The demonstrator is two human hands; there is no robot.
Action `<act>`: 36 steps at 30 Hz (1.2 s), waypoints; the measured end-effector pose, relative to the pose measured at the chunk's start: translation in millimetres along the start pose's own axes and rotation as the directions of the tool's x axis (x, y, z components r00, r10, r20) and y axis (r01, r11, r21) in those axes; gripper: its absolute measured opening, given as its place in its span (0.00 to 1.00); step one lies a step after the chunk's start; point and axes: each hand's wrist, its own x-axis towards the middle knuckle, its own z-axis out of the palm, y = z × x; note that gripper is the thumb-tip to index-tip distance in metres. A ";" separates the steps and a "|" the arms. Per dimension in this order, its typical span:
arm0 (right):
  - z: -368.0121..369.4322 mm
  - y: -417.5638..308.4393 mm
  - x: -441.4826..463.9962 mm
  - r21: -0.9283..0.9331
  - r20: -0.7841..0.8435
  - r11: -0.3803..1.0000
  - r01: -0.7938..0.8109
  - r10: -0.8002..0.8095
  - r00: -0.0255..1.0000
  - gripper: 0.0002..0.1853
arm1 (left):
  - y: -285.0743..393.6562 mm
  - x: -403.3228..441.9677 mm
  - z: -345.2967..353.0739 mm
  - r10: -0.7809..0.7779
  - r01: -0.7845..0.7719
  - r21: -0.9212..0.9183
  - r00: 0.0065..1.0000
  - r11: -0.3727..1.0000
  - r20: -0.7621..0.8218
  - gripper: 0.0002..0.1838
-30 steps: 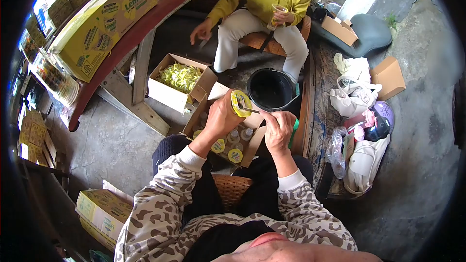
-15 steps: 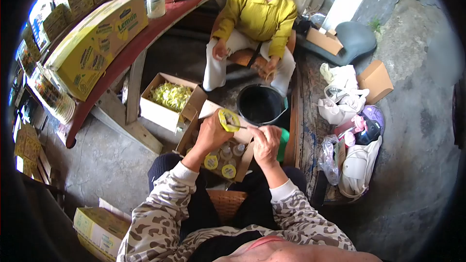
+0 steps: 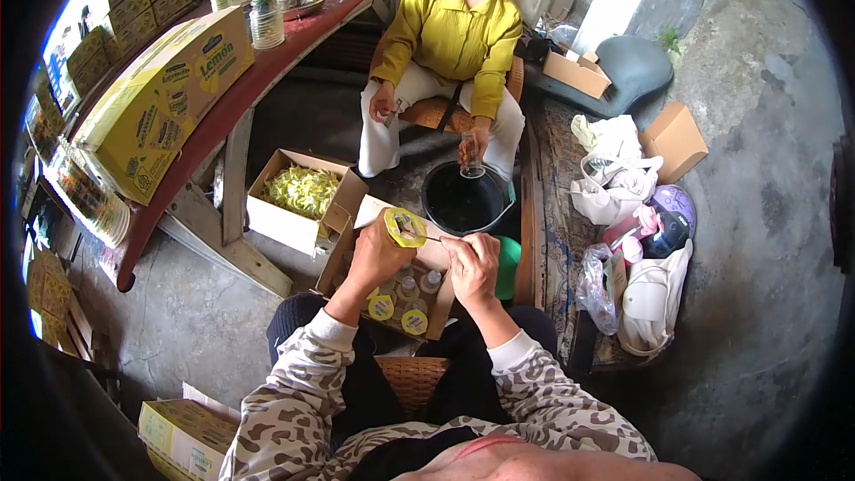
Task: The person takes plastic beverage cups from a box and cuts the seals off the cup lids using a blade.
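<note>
My left hand point(image 3: 378, 255) is wrapped round a cup with a yellow printed lid point(image 3: 406, 227), tilted so the lid faces up. In my right hand point(image 3: 474, 267) is a thin metal tool point(image 3: 427, 236), pinched between the fingers, its tip at the lid. Whether the tip has gone through the lid cannot be made out. Below my hands stands an open cardboard box point(image 3: 441, 307) holding several cups, some with yellow lids point(image 3: 414, 322) and some showing clear.
A person in yellow point(image 3: 454, 36) sits opposite, holding a clear cup point(image 3: 470, 156) over a black bucket point(image 3: 463, 200). A box of yellow strips point(image 3: 301, 191) lies left of it. Lemon cartons point(image 3: 169, 107) stand on a red table point(image 3: 191, 147). Bags point(image 3: 655, 298) lie right.
The view has shifted, showing more of the person opposite, whose cup has moved down over the bucket. My hands stay closed on the lidded cup and the tool, with the tip still at the lid.
</note>
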 end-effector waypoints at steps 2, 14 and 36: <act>1.0 0.5 -1.0 0.003 0.001 1.000 -0.007 0.007 1.000 0.12 | 3.5 -0.4 -1.8 -0.002 0.002 0.004 1.000 1.000 0.003 0.22; 1.4 1.8 -1.3 0.001 0.012 1.000 -0.014 0.014 1.000 0.14 | -1.7 0.6 0.6 0.029 -0.029 -0.010 1.000 1.000 -0.003 0.20; 1.7 -1.1 -0.3 -0.006 0.009 1.000 -0.006 0.006 1.000 0.11 | 0.3 -1.4 -0.4 0.014 -0.013 0.045 1.000 0.999 -0.024 0.23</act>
